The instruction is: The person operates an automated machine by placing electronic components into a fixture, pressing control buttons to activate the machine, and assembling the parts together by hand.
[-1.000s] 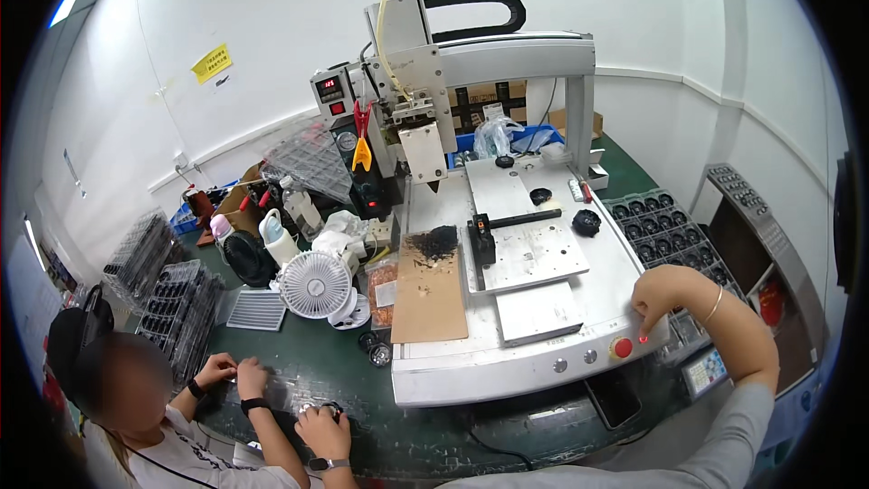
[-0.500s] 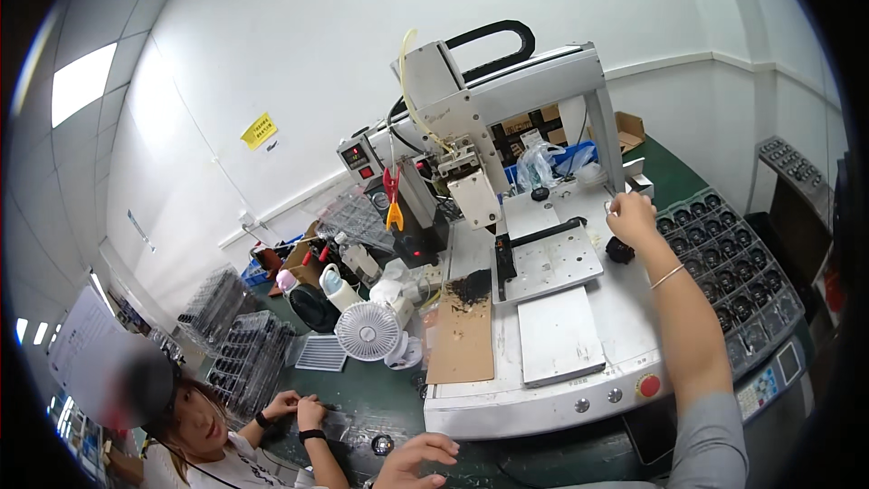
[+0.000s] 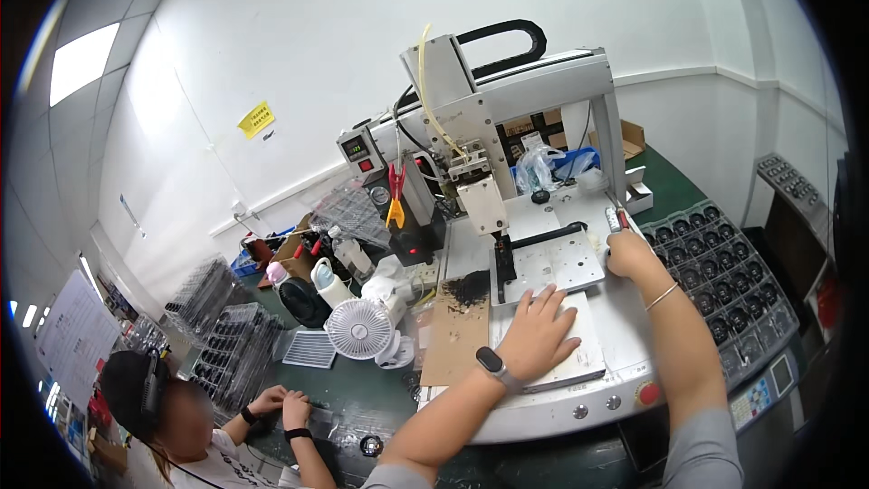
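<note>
In the head view, the left hand (image 3: 539, 335) is spread palm down over the white block (image 3: 588, 358) at the front of the machine, its fingertips by the near edge of the metal plate (image 3: 561, 263); nothing shows in its grasp, and the flat pose suggests steadying or bracing, though contact is hard to confirm. The right hand (image 3: 632, 255) is curled just right of the plate; its fingertips are hidden, so I cannot tell whether it grips anything; a small red item (image 3: 623, 218) lies just beyond it.

The plate sits on the machine bed below the dispensing head (image 3: 482, 206), probably so that the nozzle can reach it; a black bar (image 3: 548, 234) lies across it, perhaps as a stop or guide. The brown board (image 3: 462, 344) lies to the left, bearing a black residue (image 3: 469, 289), likely to keep mess off the bed; the compartmented tray (image 3: 753, 338) is on the right, presumably for easy reach.
</note>
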{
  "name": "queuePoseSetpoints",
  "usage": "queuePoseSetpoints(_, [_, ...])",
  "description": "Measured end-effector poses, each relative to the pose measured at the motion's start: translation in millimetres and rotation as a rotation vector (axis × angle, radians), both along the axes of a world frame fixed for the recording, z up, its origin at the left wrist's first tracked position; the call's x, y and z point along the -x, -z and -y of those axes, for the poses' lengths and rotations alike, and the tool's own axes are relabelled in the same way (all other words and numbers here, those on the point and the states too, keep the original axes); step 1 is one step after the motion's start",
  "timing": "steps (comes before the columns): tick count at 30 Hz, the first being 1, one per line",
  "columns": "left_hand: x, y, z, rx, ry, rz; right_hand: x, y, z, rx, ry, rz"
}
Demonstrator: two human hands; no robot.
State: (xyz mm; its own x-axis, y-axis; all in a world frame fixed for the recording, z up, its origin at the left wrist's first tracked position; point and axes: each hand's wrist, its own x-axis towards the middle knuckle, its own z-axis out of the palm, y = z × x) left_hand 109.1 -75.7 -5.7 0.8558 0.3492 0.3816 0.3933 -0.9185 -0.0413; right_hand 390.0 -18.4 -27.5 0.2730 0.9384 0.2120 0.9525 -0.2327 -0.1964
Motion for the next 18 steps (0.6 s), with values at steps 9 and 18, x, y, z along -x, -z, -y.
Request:
queuePoseSetpoints(9, [16.4,12.3,1.6,0.184,-0.056,-0.082,10.6,-29.8,21.3,-0.027,0.022,-0.103])
queuePoseSetpoints(18, [16.5,20.5,-1.3,0.128,-0.006,0.025,11.9,-29.8,13.3,-0.115,0.097,-0.042])
